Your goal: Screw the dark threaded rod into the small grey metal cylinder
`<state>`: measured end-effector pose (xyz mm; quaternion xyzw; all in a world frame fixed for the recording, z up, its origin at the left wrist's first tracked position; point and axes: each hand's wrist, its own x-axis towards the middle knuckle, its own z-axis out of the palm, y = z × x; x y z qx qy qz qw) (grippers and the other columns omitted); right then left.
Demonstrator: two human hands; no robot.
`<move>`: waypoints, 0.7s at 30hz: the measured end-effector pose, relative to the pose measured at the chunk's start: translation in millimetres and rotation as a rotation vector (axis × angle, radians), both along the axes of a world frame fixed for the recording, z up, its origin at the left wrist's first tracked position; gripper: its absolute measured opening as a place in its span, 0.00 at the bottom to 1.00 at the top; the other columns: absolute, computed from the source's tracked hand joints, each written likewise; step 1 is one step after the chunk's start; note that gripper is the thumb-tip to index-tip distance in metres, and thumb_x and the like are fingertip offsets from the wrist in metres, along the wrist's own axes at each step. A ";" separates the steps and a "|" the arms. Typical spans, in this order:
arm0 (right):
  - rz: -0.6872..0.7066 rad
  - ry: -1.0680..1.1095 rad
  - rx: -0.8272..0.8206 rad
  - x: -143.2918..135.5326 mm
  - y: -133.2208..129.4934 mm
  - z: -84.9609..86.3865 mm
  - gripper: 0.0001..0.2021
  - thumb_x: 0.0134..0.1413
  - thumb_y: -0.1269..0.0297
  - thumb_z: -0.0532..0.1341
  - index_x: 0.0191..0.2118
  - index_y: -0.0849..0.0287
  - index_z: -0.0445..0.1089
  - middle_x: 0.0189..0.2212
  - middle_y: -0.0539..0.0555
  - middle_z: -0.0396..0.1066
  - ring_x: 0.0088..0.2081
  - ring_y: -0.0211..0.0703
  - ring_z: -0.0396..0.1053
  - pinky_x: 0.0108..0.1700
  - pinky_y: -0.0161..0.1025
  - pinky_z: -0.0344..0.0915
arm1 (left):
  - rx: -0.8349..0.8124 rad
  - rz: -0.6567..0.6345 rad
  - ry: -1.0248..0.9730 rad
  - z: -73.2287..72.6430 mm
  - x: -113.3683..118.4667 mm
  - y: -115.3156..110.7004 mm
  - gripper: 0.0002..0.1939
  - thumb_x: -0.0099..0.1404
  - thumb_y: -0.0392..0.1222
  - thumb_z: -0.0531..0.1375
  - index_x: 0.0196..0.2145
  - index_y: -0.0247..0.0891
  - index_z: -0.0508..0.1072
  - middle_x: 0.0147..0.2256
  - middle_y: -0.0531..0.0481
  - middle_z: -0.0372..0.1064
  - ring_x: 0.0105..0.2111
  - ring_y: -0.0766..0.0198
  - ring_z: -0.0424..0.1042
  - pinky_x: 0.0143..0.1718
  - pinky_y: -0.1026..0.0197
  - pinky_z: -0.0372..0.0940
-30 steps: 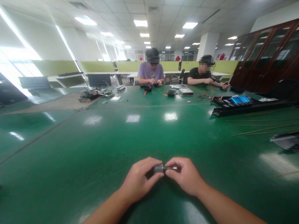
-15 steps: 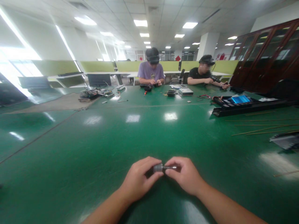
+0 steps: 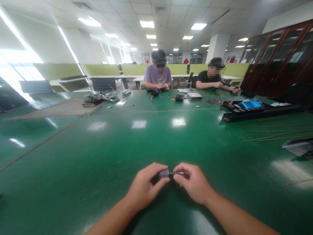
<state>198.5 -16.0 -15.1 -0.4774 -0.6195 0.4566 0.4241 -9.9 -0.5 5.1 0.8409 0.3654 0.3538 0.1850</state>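
Above a green table (image 3: 137, 143), a small metal tool (image 3: 164, 173) lies level, its long axis running left to right, thin shaft pointing right. The left hand (image 3: 149, 184) pinches its thick gray body between thumb and fingers; the right hand (image 3: 193, 182) pinches the shaft.

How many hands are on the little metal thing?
2. The left hand holds the thick grey end of the metal thing, and the right hand pinches its thin end. Fingers cover parts of it, but no other hand is near.
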 end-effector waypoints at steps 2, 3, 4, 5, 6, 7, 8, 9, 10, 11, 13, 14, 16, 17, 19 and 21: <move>0.000 -0.001 0.000 0.2 -0.4 -0.1 0.04 0.53 0.66 0.62 0.34 0.60 0.73 0.23 0.48 0.68 0.26 0.39 0.65 0.29 0.34 0.61 | 0.001 -0.001 -0.007 -1.0 -0.2 0.2 0.11 0.65 0.41 0.62 0.45 0.39 0.74 0.38 0.47 0.75 0.37 0.60 0.74 0.40 0.61 0.70; 0.000 -0.003 0.000 0.3 -0.5 -0.2 0.04 0.53 0.66 0.61 0.34 0.60 0.73 0.23 0.48 0.68 0.25 0.38 0.65 0.29 0.34 0.61 | 0.004 -0.002 -0.013 -1.6 -0.2 0.5 0.11 0.65 0.41 0.63 0.45 0.39 0.74 0.38 0.47 0.75 0.37 0.60 0.74 0.40 0.61 0.70; 0.001 -0.006 0.000 0.5 -0.5 -0.3 0.04 0.53 0.66 0.61 0.34 0.60 0.73 0.23 0.48 0.68 0.25 0.38 0.65 0.30 0.34 0.61 | 0.004 -0.004 -0.018 -2.3 -0.3 1.0 0.11 0.65 0.41 0.63 0.45 0.39 0.74 0.38 0.47 0.75 0.37 0.60 0.74 0.40 0.61 0.69; 0.002 -0.008 -0.001 0.7 -0.5 -0.2 0.04 0.53 0.67 0.61 0.34 0.60 0.72 0.23 0.48 0.68 0.26 0.38 0.65 0.30 0.33 0.61 | 0.004 -0.004 -0.021 -2.8 -0.3 1.4 0.11 0.65 0.41 0.63 0.45 0.39 0.74 0.38 0.47 0.75 0.37 0.61 0.74 0.40 0.61 0.69; 0.002 -0.010 -0.003 0.9 -0.4 0.0 0.04 0.53 0.67 0.61 0.34 0.60 0.72 0.23 0.48 0.68 0.26 0.38 0.65 0.30 0.33 0.60 | 0.001 -0.002 -0.022 -3.3 -0.3 1.9 0.11 0.65 0.40 0.63 0.46 0.39 0.74 0.38 0.47 0.75 0.37 0.61 0.74 0.40 0.62 0.69; 0.000 -0.012 -0.006 1.1 -0.3 0.2 0.04 0.54 0.67 0.61 0.34 0.60 0.72 0.23 0.48 0.68 0.26 0.38 0.65 0.30 0.33 0.60 | -0.002 0.001 -0.023 -3.6 -0.3 2.2 0.11 0.65 0.40 0.63 0.46 0.39 0.74 0.38 0.47 0.75 0.37 0.61 0.74 0.40 0.62 0.69; 0.001 -0.012 -0.009 1.3 -0.2 0.4 0.04 0.54 0.67 0.61 0.34 0.60 0.72 0.23 0.47 0.68 0.25 0.38 0.65 0.29 0.33 0.60 | -0.006 0.004 -0.024 -3.8 -0.4 2.5 0.11 0.65 0.40 0.63 0.46 0.39 0.74 0.38 0.47 0.75 0.38 0.61 0.74 0.40 0.62 0.69; 0.002 -0.011 -0.011 1.4 0.0 0.5 0.04 0.54 0.67 0.60 0.35 0.60 0.72 0.23 0.47 0.67 0.25 0.37 0.65 0.29 0.33 0.60 | -0.008 0.005 -0.024 -4.0 -0.6 2.5 0.12 0.65 0.40 0.63 0.46 0.39 0.74 0.38 0.47 0.75 0.38 0.62 0.74 0.41 0.62 0.69; 0.003 -0.011 -0.014 1.4 0.2 0.4 0.04 0.55 0.66 0.60 0.35 0.60 0.71 0.23 0.47 0.67 0.25 0.37 0.64 0.29 0.33 0.59 | -0.009 0.006 -0.025 -4.2 -0.8 2.5 0.12 0.64 0.40 0.63 0.46 0.40 0.74 0.39 0.48 0.75 0.38 0.62 0.74 0.41 0.62 0.68; 0.004 -0.009 -0.015 1.4 0.4 0.2 0.04 0.55 0.66 0.60 0.35 0.60 0.71 0.22 0.47 0.67 0.25 0.37 0.64 0.29 0.33 0.59 | -0.009 0.007 -0.026 -4.4 -1.0 2.3 0.12 0.64 0.40 0.63 0.46 0.40 0.74 0.39 0.48 0.75 0.38 0.62 0.74 0.41 0.62 0.68; 0.003 -0.006 -0.020 1.0 0.8 -0.7 0.05 0.55 0.66 0.60 0.35 0.60 0.71 0.22 0.47 0.67 0.25 0.37 0.65 0.28 0.33 0.59 | -0.006 0.010 -0.028 -5.0 -1.5 2.1 0.11 0.64 0.40 0.63 0.46 0.40 0.74 0.39 0.48 0.75 0.38 0.62 0.74 0.41 0.62 0.68; 0.000 -0.004 -0.022 0.8 0.9 -1.2 0.05 0.55 0.66 0.60 0.35 0.60 0.71 0.22 0.47 0.67 0.25 0.37 0.65 0.28 0.33 0.59 | -0.006 0.014 -0.028 -5.2 -1.6 2.0 0.11 0.64 0.40 0.63 0.46 0.41 0.73 0.39 0.49 0.75 0.38 0.62 0.74 0.41 0.62 0.68; -0.004 0.004 -0.025 0.5 0.9 -2.1 0.05 0.55 0.66 0.60 0.35 0.61 0.71 0.22 0.47 0.66 0.25 0.38 0.65 0.28 0.33 0.59 | -0.006 0.019 -0.029 -5.5 -1.8 2.3 0.12 0.64 0.40 0.63 0.46 0.41 0.73 0.39 0.49 0.75 0.38 0.62 0.73 0.41 0.62 0.68; -0.006 0.008 -0.024 0.4 0.9 -2.4 0.05 0.55 0.65 0.60 0.35 0.61 0.71 0.22 0.47 0.66 0.25 0.38 0.65 0.28 0.34 0.59 | -0.009 0.019 -0.028 -5.5 -1.8 2.5 0.12 0.64 0.40 0.63 0.46 0.41 0.73 0.39 0.48 0.75 0.39 0.62 0.73 0.41 0.62 0.68; -0.008 0.014 -0.021 0.4 0.8 -2.5 0.05 0.55 0.65 0.60 0.35 0.61 0.71 0.22 0.47 0.66 0.24 0.38 0.64 0.28 0.34 0.59 | -0.012 0.016 -0.029 -5.4 -1.8 3.0 0.12 0.64 0.40 0.63 0.46 0.41 0.73 0.39 0.49 0.74 0.39 0.62 0.73 0.41 0.62 0.68; -0.009 0.017 -0.016 0.7 0.8 -2.3 0.05 0.55 0.66 0.60 0.35 0.61 0.71 0.22 0.47 0.66 0.25 0.38 0.65 0.28 0.34 0.59 | -0.011 0.012 -0.034 -5.3 -1.7 3.4 0.12 0.64 0.40 0.63 0.47 0.41 0.73 0.39 0.49 0.74 0.39 0.62 0.73 0.42 0.62 0.68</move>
